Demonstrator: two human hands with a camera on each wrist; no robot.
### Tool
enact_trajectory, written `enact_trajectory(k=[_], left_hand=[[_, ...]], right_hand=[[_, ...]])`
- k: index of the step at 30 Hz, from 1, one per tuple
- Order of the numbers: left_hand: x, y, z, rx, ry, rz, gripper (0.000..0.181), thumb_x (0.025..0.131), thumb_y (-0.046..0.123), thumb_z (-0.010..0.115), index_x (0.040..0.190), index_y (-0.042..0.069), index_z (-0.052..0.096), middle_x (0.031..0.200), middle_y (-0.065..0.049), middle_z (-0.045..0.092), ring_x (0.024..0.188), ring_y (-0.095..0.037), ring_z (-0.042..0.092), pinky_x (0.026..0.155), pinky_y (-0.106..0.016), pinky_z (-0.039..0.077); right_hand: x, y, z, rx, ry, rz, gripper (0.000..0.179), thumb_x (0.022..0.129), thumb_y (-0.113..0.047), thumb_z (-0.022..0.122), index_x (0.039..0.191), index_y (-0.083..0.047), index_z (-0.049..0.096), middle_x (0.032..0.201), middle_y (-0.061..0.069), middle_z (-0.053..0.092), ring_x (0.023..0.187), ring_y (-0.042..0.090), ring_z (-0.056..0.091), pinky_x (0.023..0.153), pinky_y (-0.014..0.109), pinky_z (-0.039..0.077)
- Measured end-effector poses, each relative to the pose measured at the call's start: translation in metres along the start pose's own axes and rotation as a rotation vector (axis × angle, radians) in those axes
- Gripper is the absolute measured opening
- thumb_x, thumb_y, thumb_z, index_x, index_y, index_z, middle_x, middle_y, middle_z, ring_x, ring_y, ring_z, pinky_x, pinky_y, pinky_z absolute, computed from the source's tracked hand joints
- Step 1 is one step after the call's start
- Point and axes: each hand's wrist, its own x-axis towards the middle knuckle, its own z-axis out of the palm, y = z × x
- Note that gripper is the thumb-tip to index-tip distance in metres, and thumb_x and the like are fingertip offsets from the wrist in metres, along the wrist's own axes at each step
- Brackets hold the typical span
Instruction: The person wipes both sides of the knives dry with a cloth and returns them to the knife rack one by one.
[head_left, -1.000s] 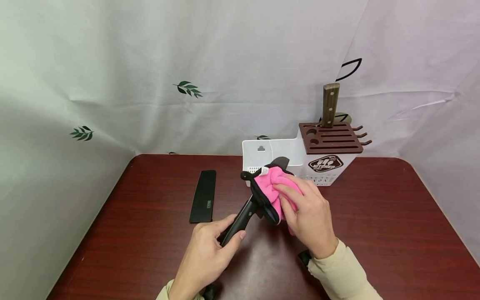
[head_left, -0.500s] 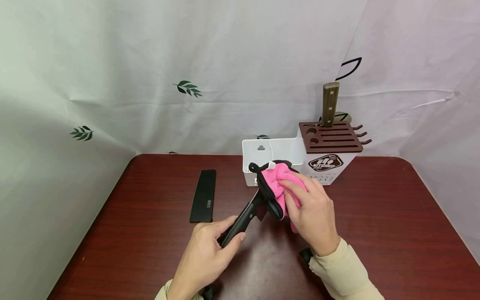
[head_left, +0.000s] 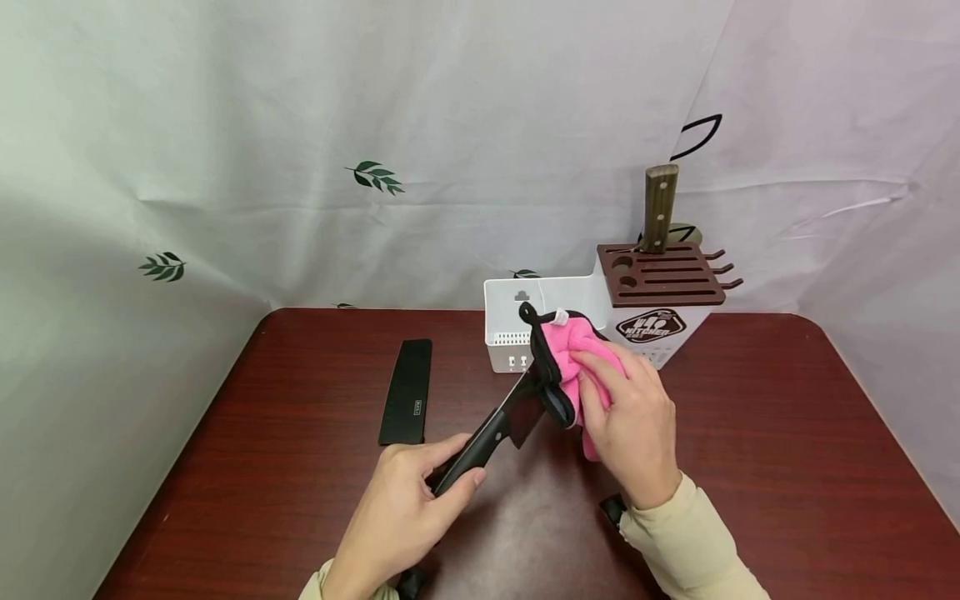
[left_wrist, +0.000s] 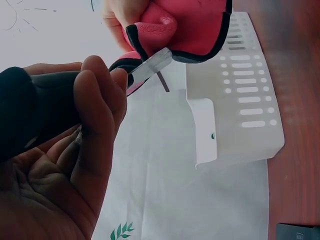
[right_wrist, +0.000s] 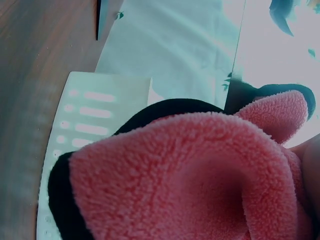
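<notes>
Grips a knife [head_left: 491, 435] by its black handle in the left hand [head_left: 397, 500], near the middle of the table [head_left: 262, 467], with thumb and fingers curled round the grip. Points the blade far and to the right, with only a short stretch bare just beyond the handle. Grasps a pink cloth [head_left: 572, 337] in the right hand [head_left: 632, 429], a little right of centre, with thumb and fingers pinching into the bunched folds. Drapes that cloth, edged in black, over the far part of the blade, hiding the tip. Shows a black loop [head_left: 527, 312] at the far left corner of the cloth, with a small white tag [head_left: 560, 317] just beside it.

Has a flat black sheath [head_left: 406, 392] lying on the table, to the left of the knife and well apart from the cloth. Faces, at the far right, a white rack [head_left: 566, 296] with a low section on the left and a taller section under a brown slotted top [head_left: 667, 287]. Has a wooden handle [head_left: 660, 208] standing upright at the far side of that top, plus brown hooks [head_left: 724, 271] jutting out to the right. Cannot tell whether cloth and rack touch. Wears cream sleeves [head_left: 690, 546]. Has a pale hanging [head_left: 262, 100] beyond the table, printed with green leaves [head_left: 378, 177].
</notes>
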Motion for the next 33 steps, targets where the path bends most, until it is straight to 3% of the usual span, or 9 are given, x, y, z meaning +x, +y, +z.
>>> enact_trajectory(k=[4, 11, 21, 33], left_hand=[[0.0000, 0.0013, -0.0009, -0.019, -0.012, -0.044, 0.029, 0.090, 0.014, 0.076, 0.117, 0.023, 0.073, 0.062, 0.017, 0.051, 0.045, 0.010, 0.032, 0.038, -0.015, 0.031], [-0.0004, 0.0031, -0.0007, -0.040, -0.010, -0.094, 0.027, 0.091, 0.015, 0.075, 0.116, 0.024, 0.073, 0.058, 0.017, 0.049, 0.043, 0.007, 0.035, 0.037, -0.017, 0.032], [0.0003, 0.0024, -0.0025, -0.091, 0.037, -0.078, 0.020, 0.092, 0.015, 0.074, 0.109, 0.025, 0.073, 0.062, 0.014, 0.056, 0.043, 0.005, 0.042, 0.036, -0.018, 0.035], [0.0031, 0.0077, -0.0005, -0.125, 0.083, -0.280, 0.019, 0.092, 0.017, 0.075, 0.108, 0.027, 0.072, 0.064, 0.010, 0.065, 0.042, -0.007, 0.053, 0.037, -0.024, 0.040]], right_hand=[[0.0004, 0.0012, -0.0014, -0.016, -0.033, 0.026, 0.022, 0.092, -0.013, 0.065, 0.110, -0.011, 0.078, 0.118, 0.011, 0.069, 0.094, 0.031, 0.058, 0.078, 0.046, 0.051], [-0.0001, 0.0019, 0.0016, -0.021, -0.010, 0.018, 0.022, 0.090, -0.011, 0.068, 0.108, -0.012, 0.079, 0.114, 0.009, 0.069, 0.091, 0.030, 0.058, 0.072, 0.047, 0.052], [-0.0008, 0.0012, 0.0020, -0.033, -0.021, -0.008, 0.023, 0.087, -0.008, 0.069, 0.106, -0.014, 0.079, 0.113, 0.007, 0.070, 0.088, 0.029, 0.059, 0.065, 0.048, 0.053], [-0.0033, 0.0023, 0.0037, -0.009, -0.120, -0.090, 0.022, 0.086, -0.009, 0.067, 0.103, -0.015, 0.079, 0.111, 0.005, 0.071, 0.097, 0.026, 0.062, 0.075, 0.045, 0.055]])
